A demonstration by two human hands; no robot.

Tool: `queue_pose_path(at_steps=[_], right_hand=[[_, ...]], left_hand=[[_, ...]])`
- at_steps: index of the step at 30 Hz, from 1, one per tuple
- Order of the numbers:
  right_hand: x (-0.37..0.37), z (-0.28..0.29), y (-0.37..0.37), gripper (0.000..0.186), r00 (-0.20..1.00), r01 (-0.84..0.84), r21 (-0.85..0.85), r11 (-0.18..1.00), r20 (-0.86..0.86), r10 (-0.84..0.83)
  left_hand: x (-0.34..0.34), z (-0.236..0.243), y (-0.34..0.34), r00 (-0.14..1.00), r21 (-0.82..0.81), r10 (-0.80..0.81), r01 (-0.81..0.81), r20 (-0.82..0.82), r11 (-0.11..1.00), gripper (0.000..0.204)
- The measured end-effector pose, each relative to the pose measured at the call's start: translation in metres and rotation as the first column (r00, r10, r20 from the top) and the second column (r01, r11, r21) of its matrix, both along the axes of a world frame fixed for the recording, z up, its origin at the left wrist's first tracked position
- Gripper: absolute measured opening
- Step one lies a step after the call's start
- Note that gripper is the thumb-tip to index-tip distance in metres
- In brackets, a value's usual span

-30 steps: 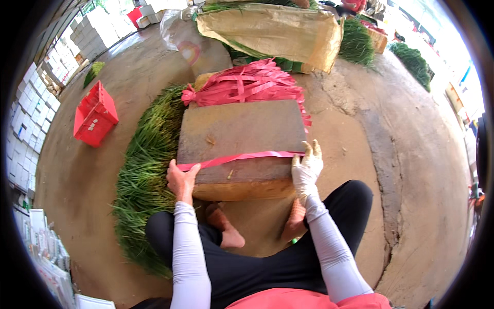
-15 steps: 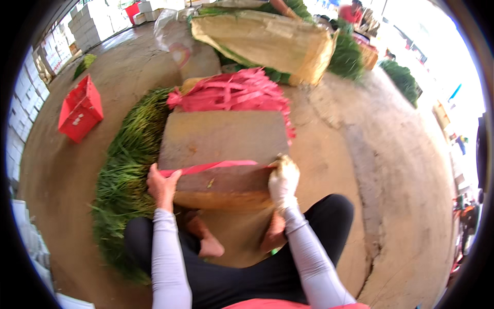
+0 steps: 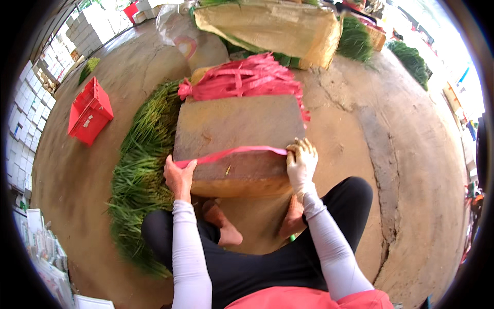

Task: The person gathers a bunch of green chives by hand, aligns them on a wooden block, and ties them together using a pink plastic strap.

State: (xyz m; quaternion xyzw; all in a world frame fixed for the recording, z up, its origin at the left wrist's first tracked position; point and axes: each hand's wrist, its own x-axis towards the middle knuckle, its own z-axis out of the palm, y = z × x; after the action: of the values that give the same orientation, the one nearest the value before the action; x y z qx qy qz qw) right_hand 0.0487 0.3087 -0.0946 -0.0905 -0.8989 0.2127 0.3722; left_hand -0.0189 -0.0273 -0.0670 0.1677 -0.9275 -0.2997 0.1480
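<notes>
A thick brown wooden block (image 3: 242, 129) lies on the floor in front of me. Across its near part runs a red plastic strip (image 3: 231, 153), stretched from side to side. My left hand (image 3: 178, 177), bare, pinches the strip's left end at the block's left edge. My right hand (image 3: 302, 162), in a pale glove, holds the strip's right end at the block's right edge. A heap of red strips (image 3: 242, 78) rests on the far end of the block. My bare feet (image 3: 221, 226) sit just below the block.
A long pile of green leafy stalks (image 3: 141, 170) lies left of the block. A red crate (image 3: 90, 110) stands further left. A big brown sack (image 3: 272, 28) with greens lies beyond the block. White boxes (image 3: 87, 31) are stacked along the left wall. The floor is bare concrete.
My view has shifted slightly, so the block sits more central. Both hands still hold the strip's ends across the block; the strip now bows up a little.
</notes>
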Motion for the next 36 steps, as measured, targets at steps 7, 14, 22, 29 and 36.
queue_pose_path(at_steps=[7, 14, 22, 29, 36], right_hand=[[-0.006, -0.010, 0.006, 0.013, 1.000, 0.013, -0.030, 0.999, -0.002, -0.013], [-0.002, 0.004, 0.001, 0.028, 0.998, 0.051, -0.011, 0.999, -0.035, -0.051], [0.006, 0.023, -0.040, 0.030, 0.974, -0.227, 0.019, 0.974, 0.027, 0.226], [0.005, 0.016, -0.035, 0.026, 0.980, -0.189, 0.005, 0.982, 0.061, 0.189], [-0.004, 0.029, -0.039, 0.034, 0.987, -0.163, 0.107, 0.981, 0.012, 0.163]], left_hand=[[0.004, 0.003, 0.005, 1.000, 0.002, 0.023, -0.024, 0.017, 1.000, 0.089], [0.003, 0.000, 0.002, 0.999, 0.031, 0.010, -0.008, -0.046, 0.999, 0.092], [0.004, 0.000, 0.007, 0.998, 0.067, 0.023, -0.019, -0.063, 0.998, 0.089], [0.007, -0.007, 0.007, 0.967, -0.080, 0.035, -0.057, -0.253, 0.995, 0.080], [0.024, 0.022, 0.023, 0.942, -0.232, -0.243, 0.189, -0.232, 0.954, 0.057]])
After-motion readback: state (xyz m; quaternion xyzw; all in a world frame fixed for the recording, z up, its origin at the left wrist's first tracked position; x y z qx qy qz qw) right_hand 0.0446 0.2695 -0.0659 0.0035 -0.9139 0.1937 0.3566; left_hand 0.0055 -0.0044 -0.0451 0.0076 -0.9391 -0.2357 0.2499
